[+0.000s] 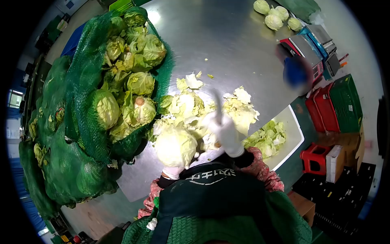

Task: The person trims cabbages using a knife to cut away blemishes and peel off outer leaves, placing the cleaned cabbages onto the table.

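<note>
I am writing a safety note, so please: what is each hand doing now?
Left hand: holding a cabbage, partly hidden by it.
Right hand: closed on what looks like a knife, blurred.

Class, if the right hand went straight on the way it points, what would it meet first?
Probably the loose leaves; depth is unclear, so the right hand might pass above them.

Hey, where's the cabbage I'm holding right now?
In the head view, the cabbage is left of centre, in your left hand, between the green mesh sack and your right hand.
</note>
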Motion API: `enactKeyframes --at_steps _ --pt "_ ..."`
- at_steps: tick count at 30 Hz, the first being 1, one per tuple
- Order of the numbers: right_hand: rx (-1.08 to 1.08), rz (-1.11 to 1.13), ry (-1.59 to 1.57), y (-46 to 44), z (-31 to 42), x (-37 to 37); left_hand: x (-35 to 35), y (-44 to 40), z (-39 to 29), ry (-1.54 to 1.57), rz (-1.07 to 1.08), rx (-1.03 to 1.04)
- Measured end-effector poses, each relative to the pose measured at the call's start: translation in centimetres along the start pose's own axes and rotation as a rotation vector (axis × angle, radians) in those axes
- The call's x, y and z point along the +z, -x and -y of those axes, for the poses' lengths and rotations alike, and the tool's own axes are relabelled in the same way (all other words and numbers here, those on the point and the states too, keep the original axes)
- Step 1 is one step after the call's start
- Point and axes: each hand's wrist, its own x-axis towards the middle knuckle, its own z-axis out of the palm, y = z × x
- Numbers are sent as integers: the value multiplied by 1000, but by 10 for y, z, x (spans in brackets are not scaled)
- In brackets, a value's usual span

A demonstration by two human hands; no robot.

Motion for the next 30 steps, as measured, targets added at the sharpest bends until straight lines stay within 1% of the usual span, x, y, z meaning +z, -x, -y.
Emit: enactKeyframes --at_steps 1,3,4,5,6,7,8,9,10,12,13,14,15,16,17,18,19,20,21,22,23,24,25,27,28,29,30 --pt "53 -197 -237 -3 3 -12 1 1 0 565 9 -87" --pt "191 -226 -413 -1 8 -45 10 1 -6 20 -70 -126" --pt "155 -302 -176 -1 7 -46 17 -4 -12 -254 -105 -134" --pt "232 -168 -112 1 -13 -55 24 -10 -17 -529 -141 -137" --pt "215 -124 217 3 -6 -57 31 -17 -22 -803 -179 -140" --pt "194 -85 544 6 1 -58 27 -29 -24 -715 -183 -124" --pt "-214 -221 686 3 -47 -61 23 -40 -26 -626 -186 -108" --pt "5 -165 796 2 -44 -65 19 -52 -28 -538 -187 -93" --pt "-33 -242 633 3 -51 -70 13 -65 -32 -372 -170 -146" --pt "-76 -379 338 7 -57 -73 8 -95 -36 -225 -141 -200" --pt "-80 -451 206 9 -59 -76 21 -115 -47 -481 -103 -201" --pt "-104 -443 151 9 -61 -82 34 -139 -57 -732 -54 -195" --pt "-130 -434 103 9 -65 -92 46 -161 -63 -782 -22 -157" --pt "-70 -476 14 11 -68 -99 61 -189 -68 -311 -2 -238" --pt "-10 -509 -75 11 -70 -106 80 -216 -73 269 -25 -332" --pt "125 -502 -209 14 -61 -117 91 -246 -73 503 -36 -403" --pt "259 -487 -345 19 -41 -127 87 -278 -70 296 53 -441" --pt "296 -519 -367 18 -23 -132 91 -309 -62 197 7 -418" --pt "378 -516 -395 18 -25 -142 99 -338 -54 95 -40 -395" --pt "258 -531 -308 19 -35 -148 108 -363 -49 95 -137 -473" --pt "143 -545 -221 18 -47 -153 118 -390 -41 51 -125 -481" --pt "144 -544 -224 16 -47 -158 126 -414 -33 -94 -179 -513" --pt "194 -562 -276 16 -44 -161 142 -433 -25 -173 -231 -506" --pt "281 -569 -321 19 -41 -168 150 -475 -7 -176 -173 -524" --pt "342 -586 -331 20 -40 -170 157 -490 0 -143 -185 -518" --pt "401 -600 -338 19 -40 -172 155 -510 8 -173 -121 -487" --pt "338 -609 -336 20 -44 -175 165 -516 6 -90 -109 -450"
